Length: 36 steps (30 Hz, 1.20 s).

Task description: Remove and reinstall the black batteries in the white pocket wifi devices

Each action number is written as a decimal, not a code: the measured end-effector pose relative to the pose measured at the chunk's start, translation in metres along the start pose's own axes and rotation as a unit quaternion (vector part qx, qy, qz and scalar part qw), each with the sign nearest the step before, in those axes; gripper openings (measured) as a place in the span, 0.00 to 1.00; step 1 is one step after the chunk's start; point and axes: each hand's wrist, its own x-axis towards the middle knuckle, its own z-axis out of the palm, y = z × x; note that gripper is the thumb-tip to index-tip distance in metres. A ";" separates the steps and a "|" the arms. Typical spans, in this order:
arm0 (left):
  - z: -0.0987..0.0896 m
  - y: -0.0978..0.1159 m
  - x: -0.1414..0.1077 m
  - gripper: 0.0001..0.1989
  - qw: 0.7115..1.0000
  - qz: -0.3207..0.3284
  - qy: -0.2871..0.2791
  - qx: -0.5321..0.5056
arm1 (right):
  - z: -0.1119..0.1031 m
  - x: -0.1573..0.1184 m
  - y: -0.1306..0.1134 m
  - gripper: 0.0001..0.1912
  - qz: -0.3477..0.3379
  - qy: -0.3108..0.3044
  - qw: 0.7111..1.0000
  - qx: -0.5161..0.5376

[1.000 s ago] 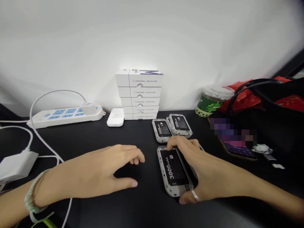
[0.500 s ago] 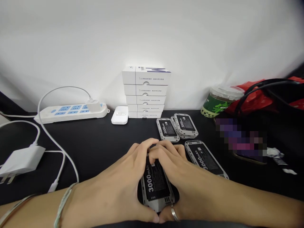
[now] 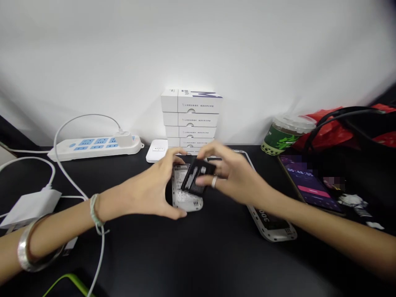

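My right hand [image 3: 229,175] pinches a black battery [image 3: 198,176], tilted above a white device body [image 3: 187,204]. Rows of small print show in the body's uncovered bay. My left hand [image 3: 154,185] curls round the left side of that body, fingertips at its far edge and thumb near its front edge. To the right, another device [image 3: 275,235] with a black 3000mAh battery lies partly under my right forearm. My right hand hides most of the devices behind it.
White boxes [image 3: 198,108] stand stacked by the wall, beside white covers [image 3: 157,151]. A power strip [image 3: 93,147] and charger [image 3: 31,208] with cables lie left. A green cup [image 3: 283,134], red bag [image 3: 328,132] and phone [image 3: 309,185] are right.
Both hands have come apart from around a device with its battery seated. My right hand now has a battery lifted off a body, and my left hand has moved up and left.
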 end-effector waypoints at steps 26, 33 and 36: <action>-0.014 -0.024 0.007 0.42 0.989 -0.038 -0.025 0.144 | -0.034 0.014 0.035 0.32 -0.028 -0.124 0.903 -0.410; -0.007 0.009 -0.010 0.31 0.991 0.043 0.017 0.123 | -0.050 0.011 0.036 0.44 0.087 -0.158 0.898 -0.401; 0.003 0.024 -0.020 0.23 0.995 0.048 0.004 0.089 | -0.043 -0.004 0.027 0.44 0.065 -0.151 0.918 -0.361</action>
